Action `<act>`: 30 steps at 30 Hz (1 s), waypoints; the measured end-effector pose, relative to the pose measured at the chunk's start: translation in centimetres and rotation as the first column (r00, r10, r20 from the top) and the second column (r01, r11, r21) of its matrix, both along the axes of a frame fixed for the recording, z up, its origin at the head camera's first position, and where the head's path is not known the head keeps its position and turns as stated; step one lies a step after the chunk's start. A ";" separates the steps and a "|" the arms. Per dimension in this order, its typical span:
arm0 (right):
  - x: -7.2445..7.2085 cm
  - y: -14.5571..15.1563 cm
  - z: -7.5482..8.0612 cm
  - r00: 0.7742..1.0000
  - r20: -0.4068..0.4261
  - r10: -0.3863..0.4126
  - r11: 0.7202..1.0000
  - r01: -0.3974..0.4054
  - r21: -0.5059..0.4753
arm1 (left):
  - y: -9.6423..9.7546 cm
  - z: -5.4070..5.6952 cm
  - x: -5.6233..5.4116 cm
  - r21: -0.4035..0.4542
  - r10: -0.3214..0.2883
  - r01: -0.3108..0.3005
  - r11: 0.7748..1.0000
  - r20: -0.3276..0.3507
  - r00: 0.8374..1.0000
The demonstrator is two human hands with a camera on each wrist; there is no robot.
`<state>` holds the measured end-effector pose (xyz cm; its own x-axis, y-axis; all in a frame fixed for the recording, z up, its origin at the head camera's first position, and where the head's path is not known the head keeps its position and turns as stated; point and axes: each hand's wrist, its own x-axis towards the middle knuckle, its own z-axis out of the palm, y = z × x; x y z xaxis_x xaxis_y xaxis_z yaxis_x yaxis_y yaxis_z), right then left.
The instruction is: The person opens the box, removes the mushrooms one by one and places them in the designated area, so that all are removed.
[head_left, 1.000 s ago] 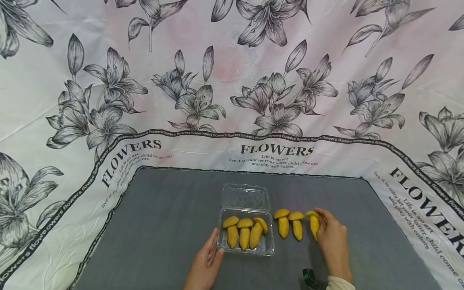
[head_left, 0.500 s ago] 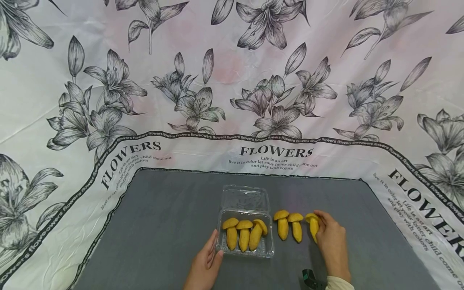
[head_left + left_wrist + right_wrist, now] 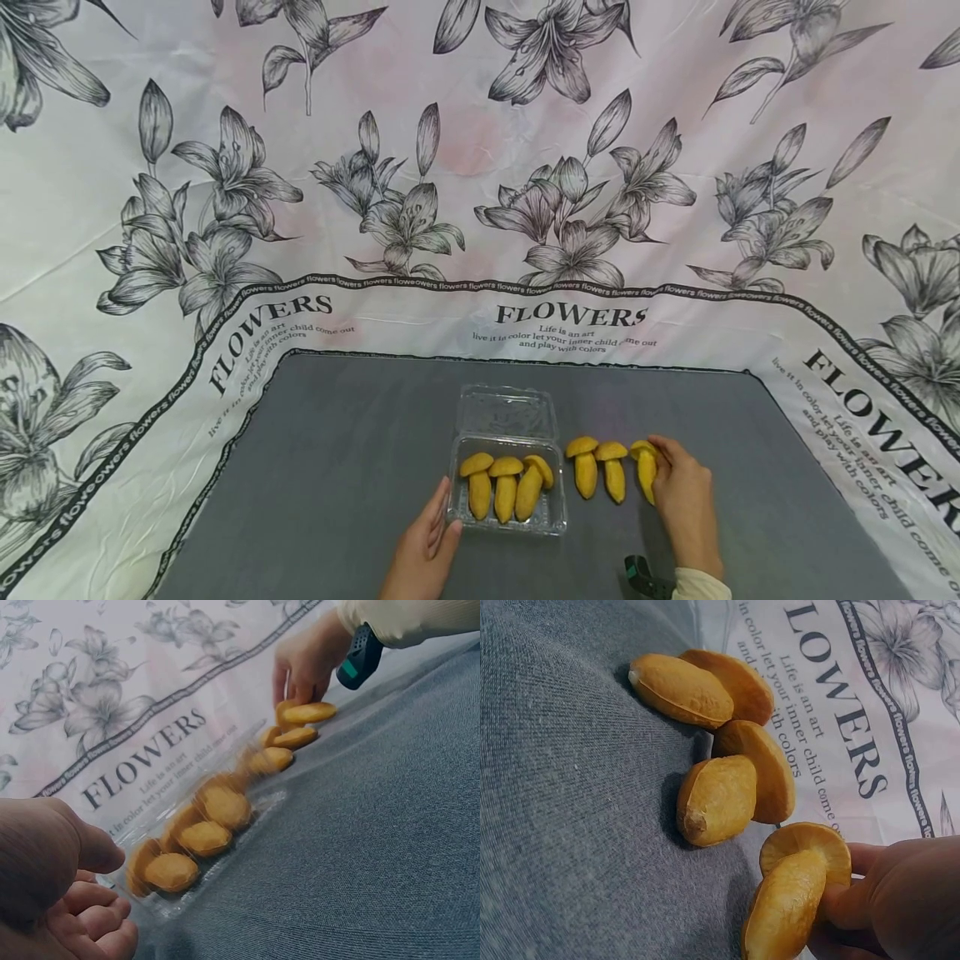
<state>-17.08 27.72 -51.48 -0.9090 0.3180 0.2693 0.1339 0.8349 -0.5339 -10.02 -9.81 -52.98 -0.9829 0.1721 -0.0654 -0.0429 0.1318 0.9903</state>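
Three yellow mushrooms [image 3: 505, 498] lie side by side in a clear plastic clamshell box [image 3: 555, 527], its lid [image 3: 506, 408] folded back. My left hand [image 3: 422, 546] holds the box's near left corner, fingers along the left wall and thumb at the front. To the right of the box, my right hand [image 3: 686, 500] pinches another yellow mushroom [image 3: 645, 471] with cap away from me. In the right wrist view, the thumb and fingers meet its stem [image 3: 787, 904] just under the cap. Two more mushrooms, a left one [image 3: 585, 471] and a right one [image 3: 613, 475], lie between box and right hand.
The things stand on a grey cloth-covered table [image 3: 337, 467]. A white flower-printed curtain [image 3: 420, 325] rises behind it and along both sides. A black device with a green patch [image 3: 641, 575] sits at the right wrist, by the cream sleeve [image 3: 701, 586].
My right hand has shifted very slightly left with the mushroom it pinches. The left hand, the box and the other mushrooms stay in place; the head view tilts a little.
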 end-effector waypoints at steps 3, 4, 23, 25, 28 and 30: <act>0.0 0.0 -0.1 1.000 0.005 0.003 1.000 -0.003 -0.006 | 0.1 -0.1 0.1 0.006 0.003 -0.003 1.000 0.007 1.000; 0.0 0.0 -0.1 1.000 0.007 0.003 1.000 -0.003 -0.009 | 0.1 -0.1 0.1 0.008 0.004 -0.004 1.000 0.010 1.000; 0.2 0.3 -0.3 0.998 0.045 0.043 0.999 -0.043 -0.018 | 0.2 0.0 0.2 0.011 0.009 -0.009 1.000 0.006 1.000; 0.3 0.4 -0.2 0.998 0.044 0.043 0.999 -0.042 -0.014 | 0.2 0.0 0.2 0.011 0.008 -0.008 1.000 0.005 1.000; 0.4 0.4 0.0 0.999 0.038 0.035 0.999 -0.035 -0.008 | 0.2 0.1 0.2 0.010 0.007 -0.007 1.000 0.009 1.000; 0.4 0.4 0.1 0.999 0.036 0.032 0.999 -0.032 -0.005 | 0.2 0.1 0.2 0.006 0.007 -0.008 1.000 0.010 1.000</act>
